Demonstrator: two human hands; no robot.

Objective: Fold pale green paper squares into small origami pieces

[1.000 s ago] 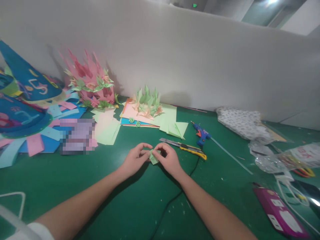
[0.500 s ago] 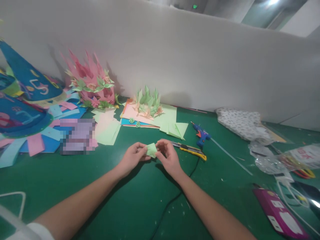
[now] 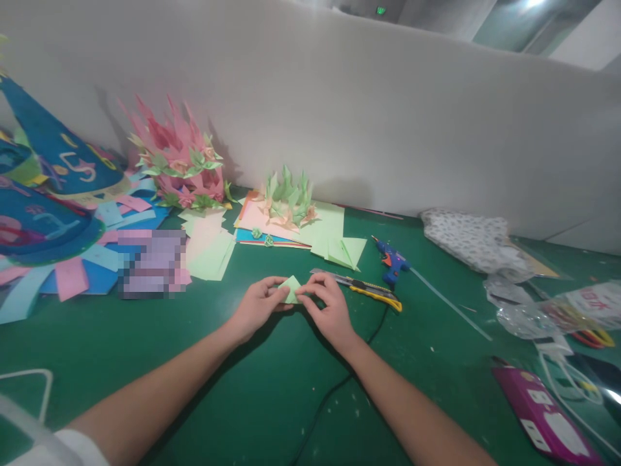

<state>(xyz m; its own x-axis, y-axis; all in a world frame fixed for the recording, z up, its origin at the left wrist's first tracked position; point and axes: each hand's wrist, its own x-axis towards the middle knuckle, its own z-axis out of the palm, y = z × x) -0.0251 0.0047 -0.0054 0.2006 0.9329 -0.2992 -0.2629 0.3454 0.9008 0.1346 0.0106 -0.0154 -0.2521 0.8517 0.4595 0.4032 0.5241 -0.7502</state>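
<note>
Between my two hands is a small piece of light green paper (image 3: 290,289), its top coming to a point. My left hand (image 3: 262,303) pinches it at the left side with thumb and fingers. At its right edge, my right hand (image 3: 327,304) pinches the paper between thumb and fingertips. Just beyond my right hand lies a yellow utility knife (image 3: 373,291) with its blade extended. A blue hot glue gun (image 3: 392,260) rests behind the knife.
A green paper crown (image 3: 287,204) stands on stacked paper sheets (image 3: 330,223) at the back. Pink paper crowns (image 3: 179,162) and blue cone hats (image 3: 72,152) are at the left. A magenta power strip (image 3: 538,408) sits at the right. A black cord (image 3: 325,401) crosses the table.
The green paper has turned from a squarish shape to a pointed one. My right hand's fingers have moved slightly left over its right edge.
</note>
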